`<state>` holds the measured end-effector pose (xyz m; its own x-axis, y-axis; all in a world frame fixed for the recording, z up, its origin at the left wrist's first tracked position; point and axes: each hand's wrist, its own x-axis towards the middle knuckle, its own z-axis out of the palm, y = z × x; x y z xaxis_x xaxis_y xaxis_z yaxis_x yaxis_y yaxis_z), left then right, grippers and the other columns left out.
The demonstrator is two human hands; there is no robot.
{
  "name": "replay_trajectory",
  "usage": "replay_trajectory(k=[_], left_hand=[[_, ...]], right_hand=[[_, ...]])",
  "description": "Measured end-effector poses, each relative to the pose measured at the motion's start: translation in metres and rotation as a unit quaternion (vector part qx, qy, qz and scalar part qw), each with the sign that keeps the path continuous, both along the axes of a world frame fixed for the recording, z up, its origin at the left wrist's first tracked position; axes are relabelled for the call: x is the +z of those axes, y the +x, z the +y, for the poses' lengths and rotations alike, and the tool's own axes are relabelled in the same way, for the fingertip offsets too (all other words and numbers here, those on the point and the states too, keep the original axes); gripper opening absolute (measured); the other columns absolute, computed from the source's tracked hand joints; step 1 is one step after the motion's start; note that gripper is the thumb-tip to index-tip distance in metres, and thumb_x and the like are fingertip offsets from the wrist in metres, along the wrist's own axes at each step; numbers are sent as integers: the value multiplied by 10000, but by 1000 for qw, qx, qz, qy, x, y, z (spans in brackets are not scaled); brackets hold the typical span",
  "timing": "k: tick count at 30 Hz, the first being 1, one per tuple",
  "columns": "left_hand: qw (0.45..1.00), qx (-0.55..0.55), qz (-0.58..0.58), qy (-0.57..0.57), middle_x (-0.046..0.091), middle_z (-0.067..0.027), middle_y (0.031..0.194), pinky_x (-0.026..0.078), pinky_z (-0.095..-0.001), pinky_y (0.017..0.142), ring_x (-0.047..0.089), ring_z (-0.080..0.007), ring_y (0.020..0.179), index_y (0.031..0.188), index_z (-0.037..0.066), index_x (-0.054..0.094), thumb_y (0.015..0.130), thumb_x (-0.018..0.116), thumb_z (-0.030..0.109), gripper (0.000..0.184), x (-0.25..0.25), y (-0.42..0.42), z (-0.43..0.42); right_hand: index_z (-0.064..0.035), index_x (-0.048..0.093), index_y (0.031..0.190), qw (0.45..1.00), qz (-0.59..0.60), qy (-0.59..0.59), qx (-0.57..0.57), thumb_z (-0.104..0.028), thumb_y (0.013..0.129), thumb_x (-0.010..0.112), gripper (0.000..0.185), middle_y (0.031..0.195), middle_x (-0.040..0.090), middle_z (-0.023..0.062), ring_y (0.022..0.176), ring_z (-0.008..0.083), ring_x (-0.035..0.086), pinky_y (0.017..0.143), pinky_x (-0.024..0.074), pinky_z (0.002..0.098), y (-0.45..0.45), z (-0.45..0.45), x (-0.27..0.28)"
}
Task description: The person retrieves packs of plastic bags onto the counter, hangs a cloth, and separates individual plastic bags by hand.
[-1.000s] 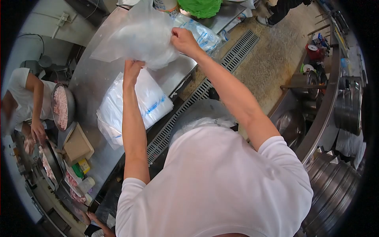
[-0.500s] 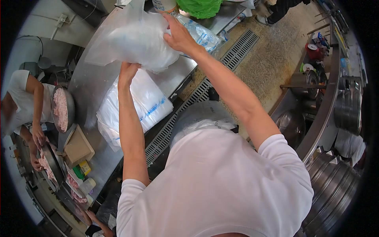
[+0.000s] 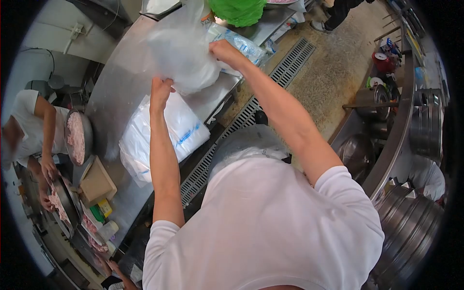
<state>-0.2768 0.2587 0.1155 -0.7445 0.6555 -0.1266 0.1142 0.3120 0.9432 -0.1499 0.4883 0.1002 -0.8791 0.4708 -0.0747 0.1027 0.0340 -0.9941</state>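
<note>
Both my hands hold a translucent plastic bag [image 3: 186, 53], puffed out and partly blurred, above the metal table. My left hand [image 3: 161, 91] is closed on its lower edge. Fingers pinched, my right hand [image 3: 226, 52] grips the bag's right side. Below and between my forearms lies a stack of folded clear plastic bags [image 3: 169, 128] with blue print, partly covered by my left forearm. Just beyond my right hand is a blue-printed plastic packet [image 3: 241, 42].
A green plastic bag [image 3: 237, 10] sits at the table's far end. At left, a co-worker [image 3: 36, 116] handles pink meat beside a metal bowl [image 3: 77, 137] and a tan tray [image 3: 98, 182]. Shelves with pots [image 3: 372, 104] stand right. Another person's legs [image 3: 336, 17] are at the top.
Between the two earlier frames my right hand opened out along the bag; now it is closed on it again. The bag has shifted and changed shape.
</note>
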Motion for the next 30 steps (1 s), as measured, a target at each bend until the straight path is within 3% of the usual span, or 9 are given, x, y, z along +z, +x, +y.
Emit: replay_trajectory(k=[6,10,11,14,17,20,23,27,30], left_hand=[[993,21,-87,72,656,-104,1037,528,-302,580,646,-196,834,1158,27,577,823,520,-4,341,-11,10,-5],[997,11,-59,48,640,-75,965,530,-316,585,618,-178,794,1098,12,607,789,515,-10,324,-35,-11,2],[998,4,-58,34,628,-63,931,532,-322,589,600,-171,775,1076,2,617,761,513,-12,332,-31,-7,-3],[996,49,-57,53,646,-49,932,505,-310,573,629,-178,754,1065,44,611,797,540,39,277,-13,8,-1],[997,58,-35,32,615,-31,920,502,-323,637,613,-170,809,1051,60,604,785,547,82,273,-25,8,-5],[997,78,-22,-9,594,-36,971,498,-333,714,594,-161,916,1058,75,589,794,563,116,268,-24,17,-2],[998,56,-28,-11,590,-54,1068,490,-340,764,569,-157,996,1117,65,574,802,578,139,324,-36,12,-11],[973,170,2,156,669,-97,1083,511,-347,736,627,-181,840,1078,25,651,837,586,91,258,-10,37,-36],[950,66,214,-217,690,-140,789,524,-364,745,672,-273,775,864,54,676,875,686,308,254,-53,49,-85]], right_hand=[[30,683,868,989,-31,-6,-141,-113,791,587,188,767,684,151,723,223,657,587,521,376,-16,-32,-94],[-12,675,1012,996,-86,-11,6,-156,863,637,211,877,690,116,737,155,665,556,539,346,28,-41,-39],[-15,648,1112,986,-164,-5,42,-148,873,606,276,926,686,140,810,187,683,648,554,369,21,-32,-37],[25,646,1093,954,88,192,-213,-77,814,573,306,1063,676,246,984,337,669,810,529,404,16,-29,-28],[33,608,1153,970,174,146,-82,-79,842,527,341,1133,645,256,1091,393,607,941,472,412,18,-33,-17],[36,581,1199,986,35,159,-41,-81,862,492,367,1087,655,238,1049,415,613,916,483,423,18,-43,-49],[29,579,1218,980,-40,197,-14,-104,892,511,359,1033,678,199,934,359,658,850,508,403,15,-23,-44],[-19,640,1056,975,82,-35,-203,-201,963,538,228,963,687,81,807,151,646,689,511,291,46,-21,-16],[-21,652,994,967,48,-126,-215,-212,953,581,208,878,685,61,730,117,632,638,505,263,82,-33,-17]])
